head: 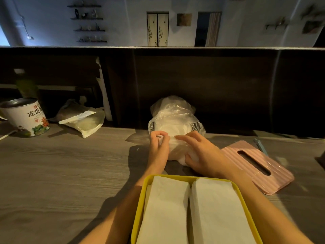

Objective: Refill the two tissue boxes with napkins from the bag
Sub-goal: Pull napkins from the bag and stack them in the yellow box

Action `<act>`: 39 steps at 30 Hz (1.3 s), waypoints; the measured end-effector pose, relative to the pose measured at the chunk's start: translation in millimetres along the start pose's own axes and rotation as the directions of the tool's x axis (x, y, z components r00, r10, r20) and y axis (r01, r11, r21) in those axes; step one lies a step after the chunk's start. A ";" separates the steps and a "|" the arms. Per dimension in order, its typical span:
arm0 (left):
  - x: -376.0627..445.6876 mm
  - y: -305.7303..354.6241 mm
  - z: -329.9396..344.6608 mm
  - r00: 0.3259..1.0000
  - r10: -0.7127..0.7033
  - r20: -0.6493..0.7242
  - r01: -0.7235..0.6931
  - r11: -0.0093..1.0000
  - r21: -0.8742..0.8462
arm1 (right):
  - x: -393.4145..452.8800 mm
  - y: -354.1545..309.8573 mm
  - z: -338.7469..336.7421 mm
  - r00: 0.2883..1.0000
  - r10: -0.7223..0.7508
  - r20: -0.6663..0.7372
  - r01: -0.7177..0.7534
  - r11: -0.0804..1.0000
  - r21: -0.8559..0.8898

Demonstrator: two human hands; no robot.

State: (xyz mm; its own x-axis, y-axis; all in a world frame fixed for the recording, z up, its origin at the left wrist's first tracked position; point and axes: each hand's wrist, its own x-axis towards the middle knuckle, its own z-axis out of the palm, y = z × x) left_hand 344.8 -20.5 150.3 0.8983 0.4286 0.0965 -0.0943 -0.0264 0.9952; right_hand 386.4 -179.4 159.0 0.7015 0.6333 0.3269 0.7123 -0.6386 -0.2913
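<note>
A clear plastic bag [173, 117] of white napkins lies at the back of the table, against the dark partition. My left hand [159, 147] pinches the bag's near edge between thumb and forefinger. My right hand [200, 152] lies over the bag's near end, with its thumb curled round a wad of white napkins. In front of me stands an open yellow tissue box [140, 203] that holds two stacks of white napkins [193, 212] side by side. A pink ribbed tissue box lid [253, 166] with a slot lies flat to the right.
A printed tin can [26, 117] stands at the far left, with a flat paper and plastic pouch [82, 120] beside it. A dark wooden partition [211, 85] closes off the back of the table. A small blue object [260, 145] lies behind the pink lid.
</note>
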 end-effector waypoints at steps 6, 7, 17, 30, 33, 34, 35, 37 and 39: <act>-1.9 1.9 5.7 0.998 -0.048 0.034 0.050 0.997 -0.067 | 1.8 -4.8 15.3 0.900 0.415 -0.135 -0.293 0.804 0.517; -1.7 1.1 6.3 0.999 -0.044 0.031 0.046 0.997 -0.065 | 1.0 -7.6 19.2 0.874 0.472 -0.115 -0.315 0.731 0.605; -2.8 -1.6 7.3 0.999 0.008 0.044 -0.007 1.000 -0.029 | -0.4 -25.5 24.9 0.931 0.310 -0.192 -0.068 0.664 0.745; 0.5 -4.5 7.0 0.998 0.006 -0.055 -0.004 0.999 0.039 | -0.3 -1.1 -1.4 0.974 0.183 0.132 -0.182 0.983 -0.024; -1.7 -2.3 7.3 0.999 -0.009 -0.039 0.010 1.000 0.005 | 2.7 1.1 2.0 0.925 0.367 0.100 -0.379 0.871 0.314; -2.3 -2.0 7.9 0.999 -0.025 -0.032 0.024 0.999 -0.027 | 3.0 1.3 5.7 0.916 0.390 0.090 -0.387 0.806 0.448; -3.0 -0.8 8.8 0.999 -0.044 -0.029 0.042 0.997 -0.059 | 2.9 1.5 10.2 0.913 0.402 0.068 -0.368 0.741 0.562; -3.1 2.0 9.9 0.997 -0.059 -0.040 0.056 0.995 -0.079 | 2.2 -2.6 18.7 0.908 0.419 -0.012 -0.283 0.635 0.719; -1.2 3.0 9.7 0.997 -0.047 -0.056 0.043 0.997 -0.060 | 1.7 -8.5 23.4 0.913 0.399 -0.088 -0.186 0.597 0.780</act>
State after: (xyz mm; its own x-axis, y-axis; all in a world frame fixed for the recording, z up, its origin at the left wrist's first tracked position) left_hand 347.7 -29.8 153.4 0.8765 0.4789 0.0488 -0.0807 0.0463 0.9957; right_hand 382.1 -162.7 140.9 0.9223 0.2846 0.2615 0.3141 -0.1578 -0.9362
